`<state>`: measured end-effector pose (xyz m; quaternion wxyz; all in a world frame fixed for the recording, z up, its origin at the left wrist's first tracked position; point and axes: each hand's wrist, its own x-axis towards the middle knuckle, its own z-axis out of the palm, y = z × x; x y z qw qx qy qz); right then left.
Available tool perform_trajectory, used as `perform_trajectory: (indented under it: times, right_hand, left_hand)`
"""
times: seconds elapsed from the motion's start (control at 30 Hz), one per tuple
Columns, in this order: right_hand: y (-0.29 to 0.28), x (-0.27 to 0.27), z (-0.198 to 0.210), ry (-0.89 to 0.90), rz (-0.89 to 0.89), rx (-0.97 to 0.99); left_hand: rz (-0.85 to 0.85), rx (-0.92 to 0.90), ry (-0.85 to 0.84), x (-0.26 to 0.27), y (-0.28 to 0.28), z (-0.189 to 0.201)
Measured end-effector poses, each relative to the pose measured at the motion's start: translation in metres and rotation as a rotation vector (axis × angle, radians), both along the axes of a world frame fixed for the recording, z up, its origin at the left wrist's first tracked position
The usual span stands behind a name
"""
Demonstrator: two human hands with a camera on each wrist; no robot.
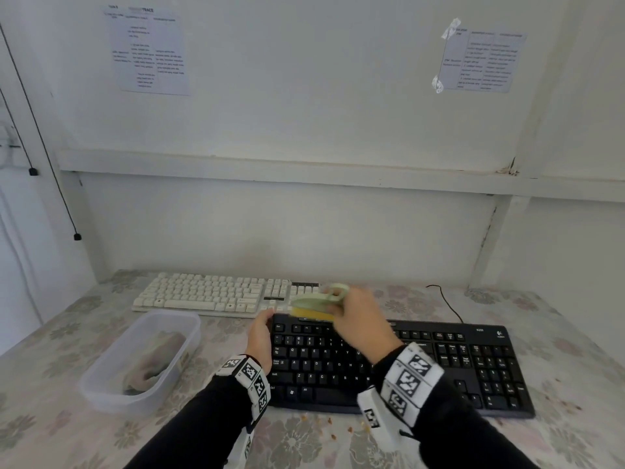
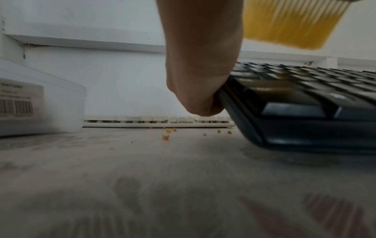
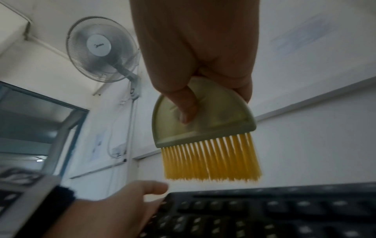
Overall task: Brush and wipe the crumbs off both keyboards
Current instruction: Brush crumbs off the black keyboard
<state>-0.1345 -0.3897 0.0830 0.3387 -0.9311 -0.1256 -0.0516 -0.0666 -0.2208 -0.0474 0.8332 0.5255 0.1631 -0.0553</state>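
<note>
**Crumbs at risk of being scattered, not cleared**

The black keyboard [image 1: 399, 367] is lying on the table [image 1: 575, 333], nearest the person, with the white keyboard [image 1: 216, 294] just behind it. The brush [image 3: 205, 145] is held above the black keyboard's far left corner, its yellow bristles [image 3: 211, 162] clear of the keys. It is pinched by the right hand [image 1: 363, 319], thumb pressed on the green handle and fingers curled behind. The keyboard's left edge is steadied by the left hand [image 1: 260, 336], thumb on top; whether the fingers are tucked beneath cannot be told.

Crumbs [image 1: 333, 431] are seen on the cloth along the near edge, and more [image 2: 167, 134] between the two keyboards. A stroke swept away from the person would likely push debris onto the white keyboard; a fast flick could scatter it across the cloth or toward the tub [image 1: 142, 360] at the left, where a cloth [image 1: 152, 363] is kept. If the left hand slackens, the keyboard may be shifted by the stroke. Crumbs lodged between keys may be driven deeper by heavy pressure.
</note>
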Motion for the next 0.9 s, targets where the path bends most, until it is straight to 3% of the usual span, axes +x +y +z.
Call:
perform_trajectory:
  times: [0.17, 0.3, 0.57, 0.9]
  right_hand:
    - [0.035, 0.003, -0.015, -0.102, 0.126, -0.069]
    - [0.008, 0.004, -0.020, -0.053, 0.055, -0.119]
    - [-0.094, 0.004, -0.030, 0.026, -0.259, -0.111]
    - [-0.204, -0.011, -0.025, 0.000, -0.607, -0.089]
  left_hand:
    - [0.095, 0.040, -0.036, 0.016, 0.010, -0.025]
    - [0.028, 0.005, 0.034, -0.007, 0.001, 0.009]
    - [0.023, -0.061, 0.067, 0.001, -0.002, 0.002]
    - [0.010, -0.031, 0.043, 0.002, -0.002, 0.001]
